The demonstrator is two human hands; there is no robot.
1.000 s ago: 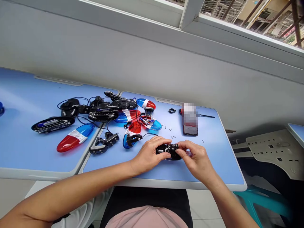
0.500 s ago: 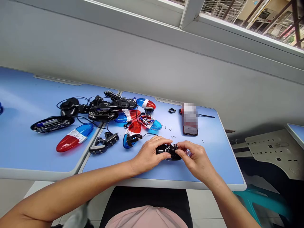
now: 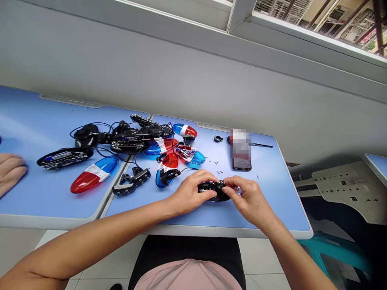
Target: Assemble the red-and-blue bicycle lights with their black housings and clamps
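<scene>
One black oval casing (image 3: 220,195) is near the front edge of the counter (image 3: 278,201) — the left hand (image 3: 190,191) clasps it between thumb and fingers, the right hand (image 3: 243,194) pinches its right end. Beyond are five red-and-blue lens covers (image 3: 95,174) and one phone (image 3: 242,163); the counter's right edge is well apart from the right hand.
</scene>
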